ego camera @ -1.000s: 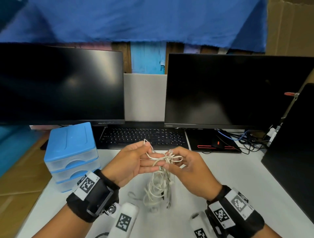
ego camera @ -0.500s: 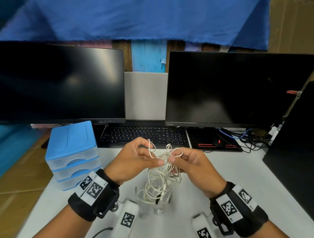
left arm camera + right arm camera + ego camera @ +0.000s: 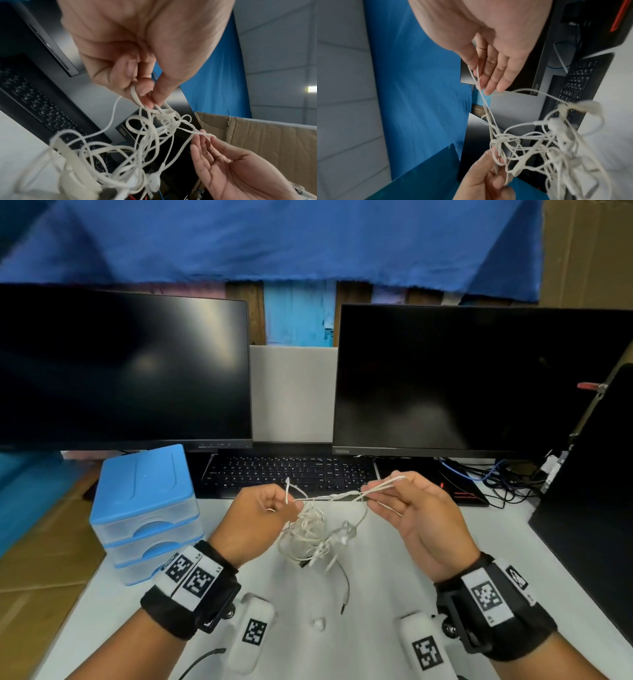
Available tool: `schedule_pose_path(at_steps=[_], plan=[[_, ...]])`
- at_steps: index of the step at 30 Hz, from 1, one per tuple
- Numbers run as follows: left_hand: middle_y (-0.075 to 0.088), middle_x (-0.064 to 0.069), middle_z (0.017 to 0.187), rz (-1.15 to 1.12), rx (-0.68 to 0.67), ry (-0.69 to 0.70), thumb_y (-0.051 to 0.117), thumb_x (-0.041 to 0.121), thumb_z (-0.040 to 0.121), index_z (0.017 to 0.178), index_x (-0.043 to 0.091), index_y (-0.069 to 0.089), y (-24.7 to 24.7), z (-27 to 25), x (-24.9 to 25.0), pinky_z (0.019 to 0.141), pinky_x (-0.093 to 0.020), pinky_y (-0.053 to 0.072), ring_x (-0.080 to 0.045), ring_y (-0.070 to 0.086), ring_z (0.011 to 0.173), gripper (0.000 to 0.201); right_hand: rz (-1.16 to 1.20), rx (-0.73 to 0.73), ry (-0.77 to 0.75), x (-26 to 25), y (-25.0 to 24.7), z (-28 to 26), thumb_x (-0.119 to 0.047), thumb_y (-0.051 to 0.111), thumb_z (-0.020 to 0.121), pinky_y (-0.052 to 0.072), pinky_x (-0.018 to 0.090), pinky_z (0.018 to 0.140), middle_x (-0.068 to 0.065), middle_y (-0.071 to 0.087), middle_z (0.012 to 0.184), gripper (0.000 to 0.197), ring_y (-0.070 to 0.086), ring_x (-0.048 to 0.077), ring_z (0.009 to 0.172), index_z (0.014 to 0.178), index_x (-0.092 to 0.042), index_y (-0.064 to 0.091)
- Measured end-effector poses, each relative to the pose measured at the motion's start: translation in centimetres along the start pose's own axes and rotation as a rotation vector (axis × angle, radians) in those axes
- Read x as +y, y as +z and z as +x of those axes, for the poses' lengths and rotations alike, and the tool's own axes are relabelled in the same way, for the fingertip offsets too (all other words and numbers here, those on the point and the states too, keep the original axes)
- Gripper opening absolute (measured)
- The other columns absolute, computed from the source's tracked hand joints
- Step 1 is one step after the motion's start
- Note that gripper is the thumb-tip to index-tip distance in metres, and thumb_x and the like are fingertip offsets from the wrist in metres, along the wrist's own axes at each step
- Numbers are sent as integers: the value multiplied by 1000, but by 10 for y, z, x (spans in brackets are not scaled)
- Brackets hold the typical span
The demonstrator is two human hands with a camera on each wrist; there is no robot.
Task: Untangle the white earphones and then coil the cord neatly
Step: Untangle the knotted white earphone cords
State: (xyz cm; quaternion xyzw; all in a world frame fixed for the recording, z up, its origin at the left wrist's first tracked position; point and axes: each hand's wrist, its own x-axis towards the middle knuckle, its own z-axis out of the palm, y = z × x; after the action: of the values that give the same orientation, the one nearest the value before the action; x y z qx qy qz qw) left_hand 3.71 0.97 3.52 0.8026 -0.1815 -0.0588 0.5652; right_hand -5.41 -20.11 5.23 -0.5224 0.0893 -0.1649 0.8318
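Note:
The white earphones (image 3: 313, 537) hang as a loose tangle between my hands, above the white desk (image 3: 376, 559). My left hand (image 3: 289, 501) pinches a bunched part of the cord at the top of the tangle (image 3: 137, 142), with a short end sticking up. My right hand (image 3: 380, 491) holds a doubled strand between thumb and forefinger, its other fingers fairly straight. That strand (image 3: 335, 496) runs nearly taut from hand to hand. In the right wrist view the strand (image 3: 485, 106) leaves my fingers (image 3: 488, 75) and runs down to the knot. An earbud (image 3: 153, 181) dangles low.
A blue drawer unit (image 3: 144, 508) stands left of my hands. A black keyboard (image 3: 291, 474) and two dark monitors (image 3: 123, 371) lie behind. A thin black cable (image 3: 344, 594) and a small white piece (image 3: 318, 624) lie on the desk. Loose cables (image 3: 496, 481) and a dark panel (image 3: 589, 508) are at the right.
My hands have moved apart. The right hand went right and up, drawing a doubled strand out of the tangle until it is nearly taut; the left hand kept its pinch.

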Motion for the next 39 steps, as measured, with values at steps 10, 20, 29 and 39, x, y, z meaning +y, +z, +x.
schedule_pose_path(at_steps=[10, 20, 29, 39], plan=[[72, -1, 68, -178, -98, -111, 54, 28, 98, 84, 6, 72, 5, -8, 16, 44, -15, 33, -6, 46, 47, 32, -484, -159, -94, 7, -3, -7, -8, 53, 64, 51, 27, 68, 17, 54, 65, 18, 62, 22, 60, 72, -7, 68], [71, 2, 66, -222, -115, -94, 53, 31, 98, 85, 10, 72, 9, -12, 19, 45, -17, 35, -7, 45, 47, 31, -1163, -247, -385, 38, 1, -15, -23, 75, 79, 45, 16, 75, -9, 59, 81, 14, 57, 10, 83, 89, -31, 71], [62, 6, 65, -327, -137, -136, 57, 30, 96, 83, 15, 75, 14, -8, 9, 50, -20, 38, -9, 49, 52, 27, -837, -271, -334, 44, 10, -18, -22, 77, 83, 48, 28, 68, 2, 68, 74, 9, 57, 6, 68, 76, -18, 74], [68, 6, 97, -62, -96, 255, 82, 24, 70, 96, 24, 63, 12, -14, 8, 68, -32, 49, -14, 64, 87, 32, -624, -173, -233, 36, 13, -19, -18, 73, 87, 52, 49, 63, 5, 73, 65, 11, 60, 34, 60, 77, -16, 77]])
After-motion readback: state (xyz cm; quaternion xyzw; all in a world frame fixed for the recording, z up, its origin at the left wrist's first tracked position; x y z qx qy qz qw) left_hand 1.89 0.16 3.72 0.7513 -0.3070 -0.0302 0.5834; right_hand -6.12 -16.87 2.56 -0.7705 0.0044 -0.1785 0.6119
